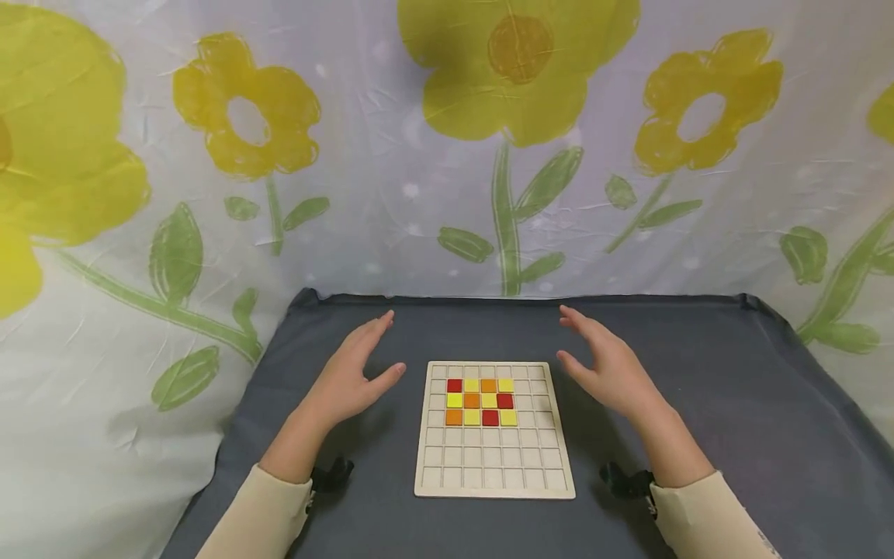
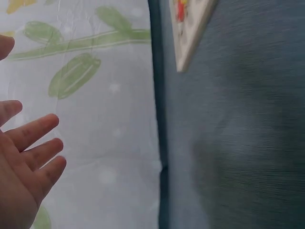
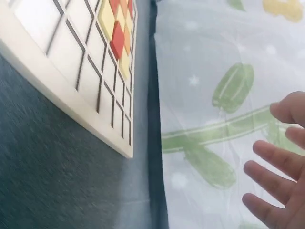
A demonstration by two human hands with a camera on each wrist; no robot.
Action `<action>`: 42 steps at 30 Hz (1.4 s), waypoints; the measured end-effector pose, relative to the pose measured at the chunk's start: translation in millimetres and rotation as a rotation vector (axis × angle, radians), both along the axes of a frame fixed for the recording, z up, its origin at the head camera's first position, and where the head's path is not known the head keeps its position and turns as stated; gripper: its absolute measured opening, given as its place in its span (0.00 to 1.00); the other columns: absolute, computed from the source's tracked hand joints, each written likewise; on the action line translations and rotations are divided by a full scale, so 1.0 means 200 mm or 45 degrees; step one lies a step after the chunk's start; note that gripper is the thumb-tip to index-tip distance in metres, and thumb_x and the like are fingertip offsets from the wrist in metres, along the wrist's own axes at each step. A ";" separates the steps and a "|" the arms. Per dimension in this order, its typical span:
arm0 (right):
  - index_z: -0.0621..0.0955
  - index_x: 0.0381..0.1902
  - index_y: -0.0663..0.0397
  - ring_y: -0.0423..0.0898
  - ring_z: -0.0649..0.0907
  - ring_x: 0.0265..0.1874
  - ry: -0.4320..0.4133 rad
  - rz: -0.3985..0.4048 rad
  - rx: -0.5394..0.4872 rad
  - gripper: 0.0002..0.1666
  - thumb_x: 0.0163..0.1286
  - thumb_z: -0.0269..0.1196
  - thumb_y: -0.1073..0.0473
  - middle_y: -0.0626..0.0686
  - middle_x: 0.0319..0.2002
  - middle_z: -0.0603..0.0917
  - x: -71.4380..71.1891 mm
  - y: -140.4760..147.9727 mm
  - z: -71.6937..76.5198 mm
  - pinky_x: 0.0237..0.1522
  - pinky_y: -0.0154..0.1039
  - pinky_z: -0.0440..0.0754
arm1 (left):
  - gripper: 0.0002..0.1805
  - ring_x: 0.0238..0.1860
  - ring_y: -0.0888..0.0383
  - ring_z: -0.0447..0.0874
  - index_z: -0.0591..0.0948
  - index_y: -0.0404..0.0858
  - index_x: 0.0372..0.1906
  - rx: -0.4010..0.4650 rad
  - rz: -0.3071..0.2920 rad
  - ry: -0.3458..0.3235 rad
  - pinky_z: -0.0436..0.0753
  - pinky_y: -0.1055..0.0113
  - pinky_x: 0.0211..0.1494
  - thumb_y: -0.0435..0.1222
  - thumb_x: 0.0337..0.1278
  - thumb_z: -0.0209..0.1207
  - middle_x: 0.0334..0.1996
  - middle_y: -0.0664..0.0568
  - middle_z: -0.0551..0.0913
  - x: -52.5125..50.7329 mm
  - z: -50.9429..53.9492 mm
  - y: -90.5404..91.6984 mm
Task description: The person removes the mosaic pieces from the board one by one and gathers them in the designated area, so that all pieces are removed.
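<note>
A pale wooden grid board (image 1: 489, 458) lies flat on the dark cloth, midway between the two hands. Red, orange and yellow square tiles fill a block of cells in its upper part, among them a red tile (image 1: 490, 418), an orange tile (image 1: 471, 401) and a yellow tile (image 1: 455, 401). To the left of the board, my left hand (image 1: 349, 380) is held up with fingers extended, touching nothing. My right hand (image 1: 615, 373) mirrors it on the right side, thumb apart from the fingers and nothing held. Both wrist views show spread fingers.
The dark grey cloth (image 1: 726, 435) covers the table, with its far edge against a curtain (image 1: 370, 217) printed with yellow flowers and green stems. Dark wrist straps sit by both cream sleeves (image 1: 698, 520).
</note>
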State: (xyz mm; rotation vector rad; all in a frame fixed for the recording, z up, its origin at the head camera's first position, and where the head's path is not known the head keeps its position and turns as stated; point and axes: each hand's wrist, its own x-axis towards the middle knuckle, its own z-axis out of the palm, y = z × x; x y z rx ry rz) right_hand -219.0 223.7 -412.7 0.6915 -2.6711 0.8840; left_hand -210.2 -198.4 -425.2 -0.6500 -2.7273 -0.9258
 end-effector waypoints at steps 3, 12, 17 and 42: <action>0.60 0.82 0.47 0.58 0.74 0.67 -0.011 0.006 -0.014 0.45 0.73 0.67 0.59 0.56 0.67 0.76 0.05 0.00 -0.02 0.60 0.61 0.73 | 0.45 0.76 0.42 0.60 0.54 0.48 0.84 0.051 -0.021 -0.028 0.65 0.36 0.69 0.49 0.70 0.63 0.75 0.45 0.66 0.05 -0.05 0.00; 0.69 0.77 0.54 0.54 0.81 0.56 0.028 0.096 -0.088 0.38 0.71 0.68 0.64 0.56 0.63 0.79 0.08 -0.04 -0.09 0.55 0.56 0.78 | 0.44 0.72 0.45 0.68 0.58 0.47 0.82 0.025 -0.075 -0.153 0.71 0.41 0.67 0.50 0.68 0.65 0.71 0.47 0.72 0.06 -0.21 0.08; 0.74 0.72 0.52 0.45 0.80 0.36 -0.157 0.173 -0.105 0.32 0.72 0.67 0.62 0.51 0.52 0.82 0.06 -0.10 -0.13 0.37 0.44 0.80 | 0.43 0.61 0.49 0.77 0.60 0.45 0.82 0.003 -0.111 -0.231 0.76 0.47 0.60 0.49 0.68 0.66 0.63 0.49 0.77 0.04 -0.30 0.09; 0.82 0.40 0.56 0.44 0.75 0.26 -0.711 0.230 -0.145 0.13 0.63 0.75 0.60 0.49 0.28 0.77 0.04 -0.23 -0.33 0.31 0.36 0.72 | 0.38 0.29 0.63 0.65 0.76 0.44 0.71 -0.179 -0.276 -0.288 0.67 0.65 0.35 0.55 0.59 0.71 0.30 0.56 0.71 -0.01 -0.39 0.06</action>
